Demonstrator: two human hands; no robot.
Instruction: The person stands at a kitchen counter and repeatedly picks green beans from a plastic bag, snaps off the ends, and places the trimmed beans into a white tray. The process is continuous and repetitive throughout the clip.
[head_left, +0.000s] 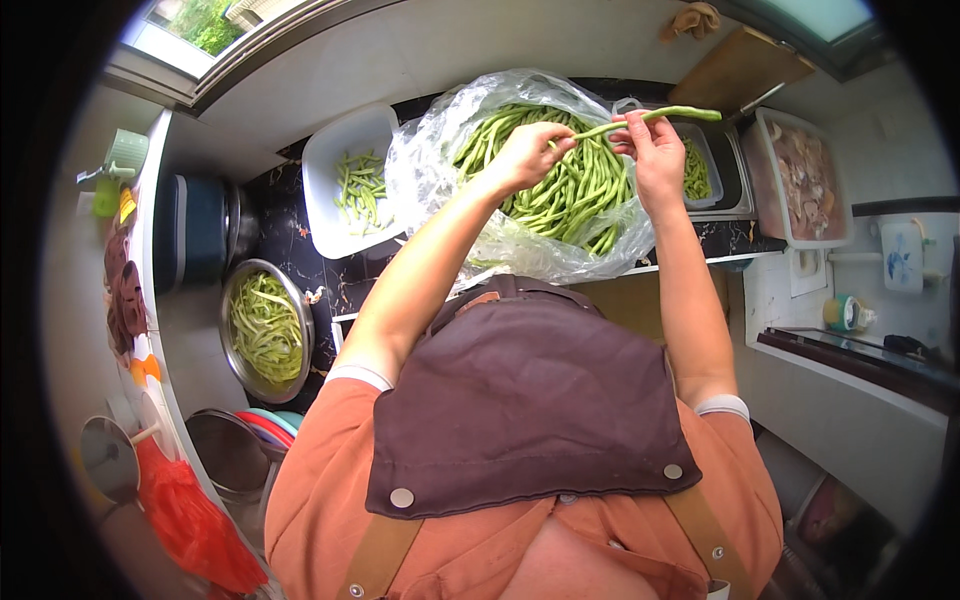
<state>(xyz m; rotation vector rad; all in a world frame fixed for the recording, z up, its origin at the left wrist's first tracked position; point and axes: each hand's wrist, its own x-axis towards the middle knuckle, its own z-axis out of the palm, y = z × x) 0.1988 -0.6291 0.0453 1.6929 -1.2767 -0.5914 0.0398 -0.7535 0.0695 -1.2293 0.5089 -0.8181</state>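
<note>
A long green bean (682, 112) is stretched between both hands above a large heap of green beans (570, 187) in a clear plastic bag (427, 150). My left hand (534, 152) pinches its left end between thumb and fingers. My right hand (651, 154) holds it farther along, and its other end sticks out to the right. Short bean pieces (361, 191) lie in a white plastic tub (321, 172) left of the bag. Behind my right hand, more cut beans (697, 172) sit in a small clear container.
At the left, a steel bowl (306, 330) holds pale green beans on the black marbled counter (352, 277). A plastic box of meat-like pieces (802, 180) stands right of the sink edge (742, 172). A wooden cutting board (739, 71) leans at the back right. Bowls and lids lie at lower left.
</note>
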